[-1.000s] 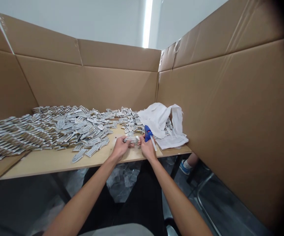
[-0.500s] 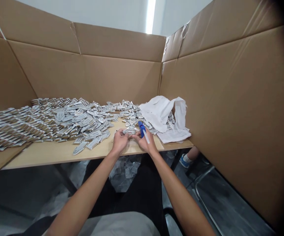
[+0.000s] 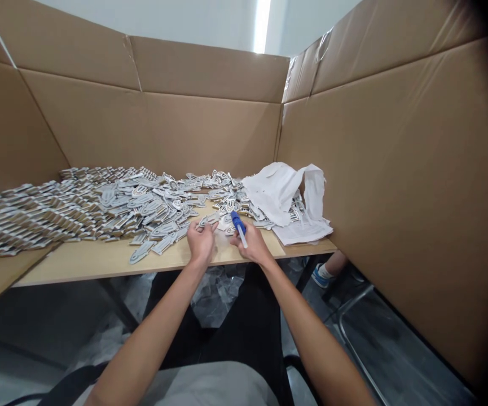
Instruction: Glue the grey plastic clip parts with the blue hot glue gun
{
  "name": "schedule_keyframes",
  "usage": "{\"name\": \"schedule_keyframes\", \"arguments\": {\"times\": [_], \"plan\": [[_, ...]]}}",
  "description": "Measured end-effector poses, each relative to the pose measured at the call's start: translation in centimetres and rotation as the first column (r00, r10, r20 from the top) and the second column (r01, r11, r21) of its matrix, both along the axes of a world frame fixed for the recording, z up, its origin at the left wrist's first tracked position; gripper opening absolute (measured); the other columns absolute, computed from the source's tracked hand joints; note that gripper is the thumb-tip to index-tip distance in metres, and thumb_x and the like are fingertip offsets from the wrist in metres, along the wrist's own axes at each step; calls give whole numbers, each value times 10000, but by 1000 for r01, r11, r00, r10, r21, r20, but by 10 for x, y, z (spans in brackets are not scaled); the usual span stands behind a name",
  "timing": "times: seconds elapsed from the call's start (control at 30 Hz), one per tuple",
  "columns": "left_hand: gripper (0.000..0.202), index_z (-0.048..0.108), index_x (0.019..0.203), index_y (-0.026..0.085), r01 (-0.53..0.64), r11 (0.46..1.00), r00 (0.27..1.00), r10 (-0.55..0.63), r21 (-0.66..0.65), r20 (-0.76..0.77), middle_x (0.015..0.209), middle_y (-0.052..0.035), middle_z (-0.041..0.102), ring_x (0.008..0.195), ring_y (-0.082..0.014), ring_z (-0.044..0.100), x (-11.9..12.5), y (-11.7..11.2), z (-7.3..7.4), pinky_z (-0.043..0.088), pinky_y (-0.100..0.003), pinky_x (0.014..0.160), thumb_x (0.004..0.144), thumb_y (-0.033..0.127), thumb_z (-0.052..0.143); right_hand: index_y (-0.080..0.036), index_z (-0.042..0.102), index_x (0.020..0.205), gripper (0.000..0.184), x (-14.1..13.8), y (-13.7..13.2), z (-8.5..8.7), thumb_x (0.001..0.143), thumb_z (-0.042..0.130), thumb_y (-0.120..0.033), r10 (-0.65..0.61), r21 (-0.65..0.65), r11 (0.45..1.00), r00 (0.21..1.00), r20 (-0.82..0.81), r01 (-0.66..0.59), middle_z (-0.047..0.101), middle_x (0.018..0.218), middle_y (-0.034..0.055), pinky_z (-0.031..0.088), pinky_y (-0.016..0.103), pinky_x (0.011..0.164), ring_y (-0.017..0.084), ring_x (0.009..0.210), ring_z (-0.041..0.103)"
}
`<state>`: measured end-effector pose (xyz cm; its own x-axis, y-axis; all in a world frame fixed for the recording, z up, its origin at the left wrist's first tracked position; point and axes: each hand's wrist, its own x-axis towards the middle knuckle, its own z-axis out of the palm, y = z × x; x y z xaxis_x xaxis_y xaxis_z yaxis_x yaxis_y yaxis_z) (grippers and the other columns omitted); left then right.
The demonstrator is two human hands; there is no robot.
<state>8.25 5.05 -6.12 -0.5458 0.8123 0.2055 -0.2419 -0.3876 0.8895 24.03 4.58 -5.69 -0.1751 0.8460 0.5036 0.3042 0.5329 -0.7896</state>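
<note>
My left hand (image 3: 201, 242) is closed on the near end of a flat grey cut-out piece (image 3: 209, 219), rounded with slots in it, held just above the table. My right hand (image 3: 253, 243) wraps round a pen-like tool (image 3: 238, 223) with a blue upper part and a whitish shaft, which slants across the fingers. A gap separates the two hands. Between them, beyond the fingertips, lies something small and white (image 3: 225, 223) that I cannot make out. To the left of my left hand spreads a loose heap of similar grey pieces (image 3: 144, 206).
Stacked rows of pieces (image 3: 27, 217) fill the left side. White crumpled sheets (image 3: 275, 189) cover more pieces at the right. Tall cardboard walls (image 3: 210, 129) enclose the wooden table (image 3: 95, 262). Below right, another person's shoe (image 3: 320, 276) shows beside a metal chair frame (image 3: 343, 321).
My hands, which were together at the piece, have moved apart. The left has gone left with the grey piece; the right keeps the blue tool. The view has shifted slightly.
</note>
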Motion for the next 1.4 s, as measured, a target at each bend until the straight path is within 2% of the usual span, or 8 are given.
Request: {"name": "schedule_keyframes", "arguments": {"times": [0.17, 0.33, 0.53, 0.7, 0.83, 0.97, 1.17, 1.4], "plan": [[300, 493, 931, 198, 192, 979, 981, -191, -75, 21, 869, -38, 719, 888, -223, 791, 3, -4, 4, 613, -389, 942, 733, 112, 700, -226, 612, 883, 210, 3, 4, -5, 772, 708, -376, -120, -68, 992, 974, -192, 109, 673, 808, 10, 525, 334, 732, 206, 719, 626], [341, 445, 956, 216, 354, 931, 935, -354, -91, 17, 846, -53, 751, 801, -232, 788, 5, -9, 9, 621, -391, 841, 751, 153, 710, -232, 590, 861, 296, 5, 8, -4, 725, 784, -408, -110, -16, 994, 926, -362, 112, 688, 862, 26, 528, 399, 911, 222, 838, 657], [363, 557, 855, 180, 385, 908, 898, -410, -164, -159, 752, -46, 737, 721, -197, 737, 1, -10, 7, 562, -296, 737, 608, 199, 823, -234, 572, 832, 375, 4, 5, 1, 683, 847, -440, -26, -37, 999, 895, -445, 10, 700, 787, 17, 557, 396, 830, 206, 732, 644], [591, 643, 1089, 174, 453, 881, 869, -471, -134, -155, 848, -47, 757, 748, -200, 727, 1, -15, 11, 561, -322, 757, 559, 253, 893, -244, 555, 806, 424, 3, 1, 6, 667, 856, -508, -27, -49, 999, 896, -443, 5, 702, 766, 22, 573, 391, 781, 207, 703, 646], [453, 713, 978, 150, 483, 863, 827, -505, -148, -246, 899, -77, 764, 796, -208, 720, 0, -15, 8, 560, -313, 766, 594, 300, 900, -239, 558, 818, 474, 1, 1, 5, 632, 881, -534, -21, -71, 997, 881, -472, -14, 706, 780, 20, 591, 380, 771, 203, 719, 661], [378, 683, 920, 157, 483, 864, 837, -503, -141, -215, 894, -73, 765, 798, -208, 730, 0, -10, 4, 570, -312, 772, 625, 274, 890, -224, 606, 845, 435, 0, 3, 2, 653, 883, -500, -24, -56, 998, 891, -453, -2, 709, 787, 20, 608, 380, 778, 195, 716, 662], [422, 594, 1012, 171, 530, 838, 837, -542, -133, -77, 870, -67, 775, 776, -206, 754, 4, -13, 8, 582, -342, 812, 649, 136, 806, -202, 648, 910, 326, 0, 5, 1, 741, 795, -439, -109, -52, 994, 897, -429, 96, 717, 856, 43, 605, 391, 826, 212, 769, 693], [568, 611, 1036, 174, 536, 834, 820, -551, -132, -154, 849, -36, 758, 795, -200, 721, 4, -18, 13, 549, -319, 805, 548, 184, 904, -196, 634, 898, 298, -2, 3, 0, 753, 754, -428, -138, -42, 990, 917, -374, 133, 725, 855, 57, 603, 351, 752, 210, 754, 699]]}}
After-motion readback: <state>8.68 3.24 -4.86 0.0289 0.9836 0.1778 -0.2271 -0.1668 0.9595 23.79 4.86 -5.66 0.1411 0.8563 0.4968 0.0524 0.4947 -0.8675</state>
